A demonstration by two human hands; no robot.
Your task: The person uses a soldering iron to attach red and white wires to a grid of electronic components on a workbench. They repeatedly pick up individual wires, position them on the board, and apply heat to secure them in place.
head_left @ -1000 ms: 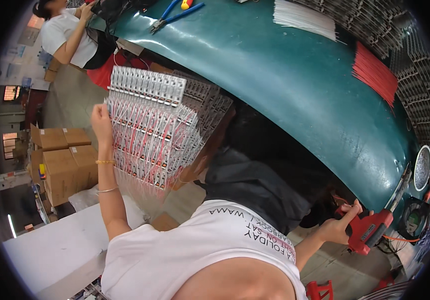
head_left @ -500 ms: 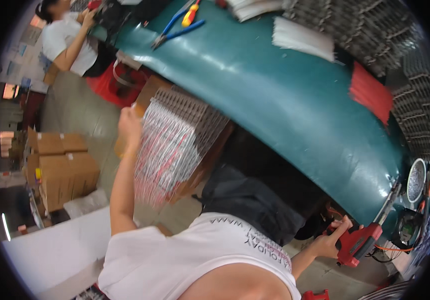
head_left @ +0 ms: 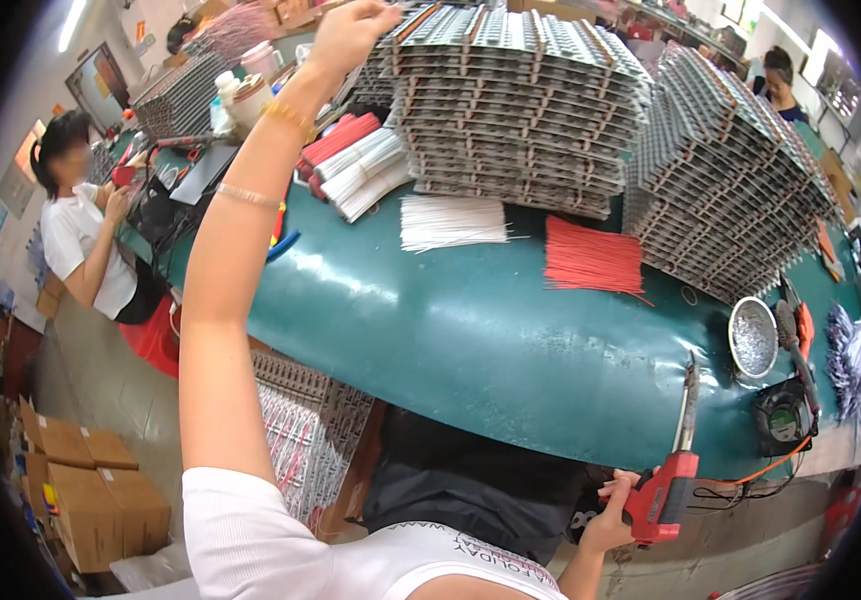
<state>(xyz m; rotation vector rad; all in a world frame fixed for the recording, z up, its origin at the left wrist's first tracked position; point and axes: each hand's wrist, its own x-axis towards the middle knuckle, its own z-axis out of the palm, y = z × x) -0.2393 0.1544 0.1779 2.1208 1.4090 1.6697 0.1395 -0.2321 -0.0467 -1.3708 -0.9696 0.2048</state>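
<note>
Stretched up and forward, my left hand is at the top left corner of a tall stack of grey slotted panels. Its fingers are pressed together; what they grip, if anything, is too small to make out. My right hand is wrapped round the handle of a red and black soldering gun. The gun's long metal barrel points up over the front edge of the green table. On the table lie a bundle of white wires and a bundle of red wires.
A second panel stack stands at the right. Near it are a round bowl of silvery bits and a small black fan. Wired panels sit in a box below the table's left edge. A co-worker sits at the left.
My left hand has gone from beside the boxed wired panels up to the stack on the table. The view has tilted up. The soldering gun remains in my right hand.
</note>
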